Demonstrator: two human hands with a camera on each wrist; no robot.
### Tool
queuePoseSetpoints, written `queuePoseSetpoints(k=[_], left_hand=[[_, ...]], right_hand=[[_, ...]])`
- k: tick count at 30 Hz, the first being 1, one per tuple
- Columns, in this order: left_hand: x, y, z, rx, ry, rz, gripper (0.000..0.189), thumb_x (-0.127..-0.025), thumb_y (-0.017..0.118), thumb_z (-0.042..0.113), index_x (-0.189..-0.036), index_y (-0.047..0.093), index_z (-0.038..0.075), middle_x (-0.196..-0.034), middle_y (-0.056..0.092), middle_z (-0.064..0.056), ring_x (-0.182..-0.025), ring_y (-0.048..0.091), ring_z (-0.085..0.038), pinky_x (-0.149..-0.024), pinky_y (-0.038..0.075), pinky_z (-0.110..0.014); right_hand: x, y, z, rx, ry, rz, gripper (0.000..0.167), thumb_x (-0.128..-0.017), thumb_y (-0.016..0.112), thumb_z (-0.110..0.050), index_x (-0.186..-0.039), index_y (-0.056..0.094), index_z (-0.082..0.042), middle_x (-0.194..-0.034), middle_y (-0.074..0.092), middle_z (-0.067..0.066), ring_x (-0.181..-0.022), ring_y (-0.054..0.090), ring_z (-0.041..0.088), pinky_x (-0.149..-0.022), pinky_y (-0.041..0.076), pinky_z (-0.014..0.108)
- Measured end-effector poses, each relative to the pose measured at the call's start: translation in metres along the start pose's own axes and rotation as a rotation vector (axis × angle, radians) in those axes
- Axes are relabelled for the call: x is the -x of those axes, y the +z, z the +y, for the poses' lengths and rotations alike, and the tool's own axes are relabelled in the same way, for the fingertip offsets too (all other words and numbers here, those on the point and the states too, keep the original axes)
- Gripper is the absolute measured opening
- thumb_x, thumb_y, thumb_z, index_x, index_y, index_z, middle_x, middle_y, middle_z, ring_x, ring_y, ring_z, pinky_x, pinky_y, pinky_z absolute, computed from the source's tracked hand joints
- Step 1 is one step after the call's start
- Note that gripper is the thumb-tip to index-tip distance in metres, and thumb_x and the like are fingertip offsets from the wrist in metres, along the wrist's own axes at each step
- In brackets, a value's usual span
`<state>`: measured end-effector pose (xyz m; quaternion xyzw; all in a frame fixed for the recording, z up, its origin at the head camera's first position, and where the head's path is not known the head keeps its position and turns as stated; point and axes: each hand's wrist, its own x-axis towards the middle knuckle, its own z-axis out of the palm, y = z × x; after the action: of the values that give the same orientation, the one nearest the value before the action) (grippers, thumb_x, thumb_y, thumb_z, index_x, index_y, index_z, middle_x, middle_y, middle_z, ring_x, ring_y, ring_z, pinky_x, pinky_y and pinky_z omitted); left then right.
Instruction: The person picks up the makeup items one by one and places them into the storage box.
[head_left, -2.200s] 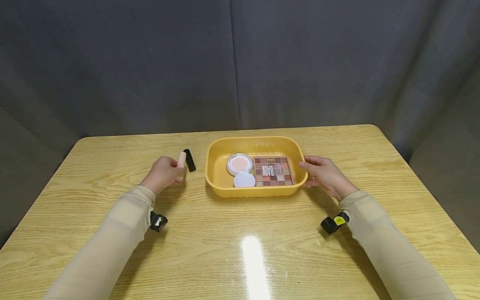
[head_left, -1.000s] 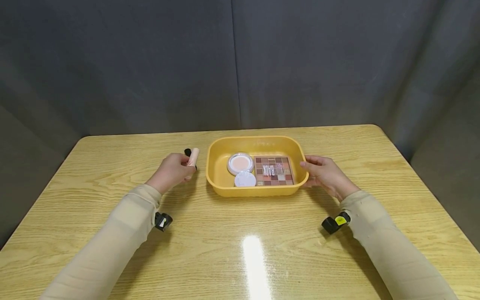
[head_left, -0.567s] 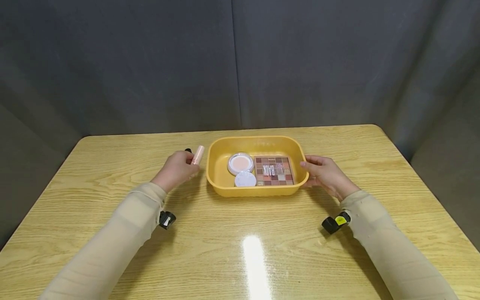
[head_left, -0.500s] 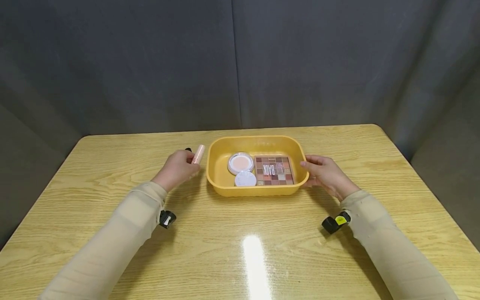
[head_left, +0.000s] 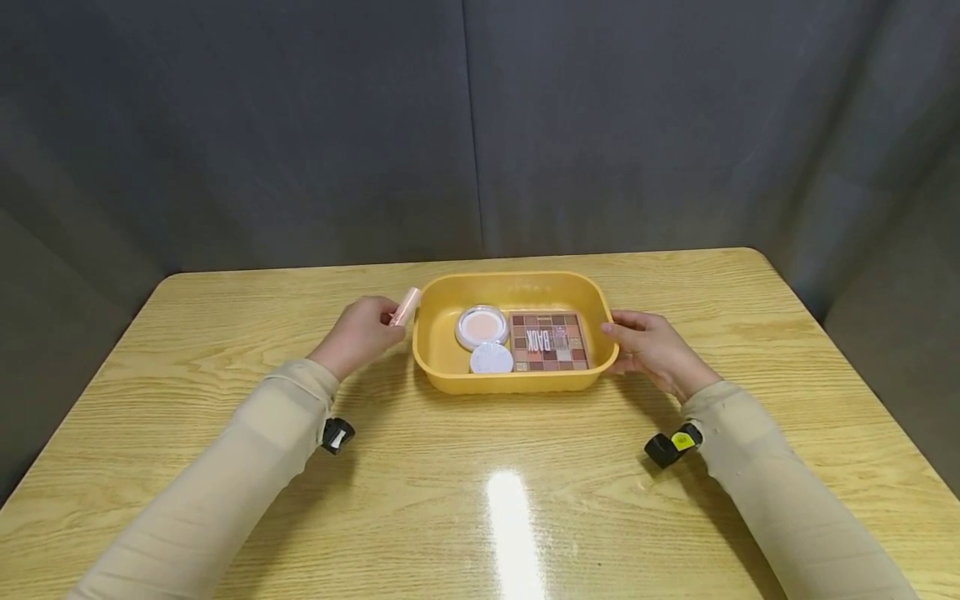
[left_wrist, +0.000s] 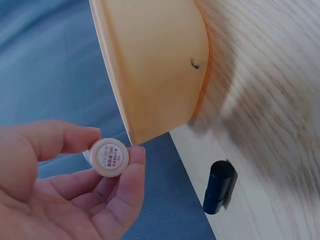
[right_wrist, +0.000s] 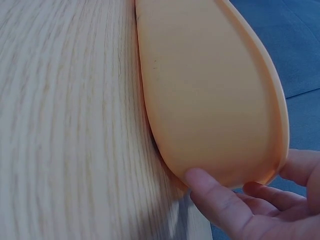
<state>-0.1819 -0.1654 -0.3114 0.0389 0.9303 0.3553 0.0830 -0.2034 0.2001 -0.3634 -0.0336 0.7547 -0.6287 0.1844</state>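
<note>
My left hand (head_left: 360,333) pinches a pale pink lipstick tube (head_left: 406,307) between thumb and fingers, just left of the yellow bin (head_left: 517,383). In the left wrist view the round labelled end of the lipstick tube (left_wrist: 110,157) faces the camera, near the bin's rim. A short black tube (left_wrist: 220,185) lies on the table below; in the head view my left hand hides it. My right hand (head_left: 651,348) grips the bin's right end, its thumb at the rim. In the right wrist view, a fingertip (right_wrist: 199,176) touches the outer wall.
Inside the bin lie an eyeshadow palette (head_left: 549,342), a round compact (head_left: 481,327) and a smaller white round case (head_left: 491,358). The bin stands on a wooden table (head_left: 420,500). Behind the table hangs a dark grey curtain (head_left: 337,150).
My left hand has moved right with the lipstick tube, from beside the black tube to the bin's left rim. The black tube has gone from sight in the head view. My right hand stays put.
</note>
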Motion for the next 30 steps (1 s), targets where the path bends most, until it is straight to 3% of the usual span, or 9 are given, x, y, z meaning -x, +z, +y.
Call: queuePoseSetpoints(k=[9, 30], left_hand=[[-0.003, 0.000, 0.005, -0.035, 0.040, 0.003, 0.033, -0.087, 0.053, 0.001, -0.117, 0.061, -0.012, -0.096, 0.063, -0.018, -0.081, 0.053, -0.024, -0.071, 0.044, -0.031], [-0.016, 0.003, 0.026, -0.135, 0.040, -0.060, 0.036, -0.088, 0.054, -0.002, -0.123, 0.060, -0.009, -0.107, 0.062, -0.020, -0.092, 0.053, -0.028, -0.086, 0.045, -0.038]], right_hand=[[0.001, 0.000, 0.000, 0.010, -0.002, 0.003, 0.054, -0.104, 0.044, -0.016, -0.145, 0.027, 0.013, -0.141, 0.035, 0.035, -0.099, 0.059, 0.019, -0.080, 0.056, 0.034], [0.000, -0.001, 0.000, 0.018, -0.003, -0.003, 0.054, -0.104, 0.043, -0.017, -0.146, 0.026, 0.013, -0.141, 0.035, 0.035, -0.099, 0.060, 0.018, -0.080, 0.055, 0.033]])
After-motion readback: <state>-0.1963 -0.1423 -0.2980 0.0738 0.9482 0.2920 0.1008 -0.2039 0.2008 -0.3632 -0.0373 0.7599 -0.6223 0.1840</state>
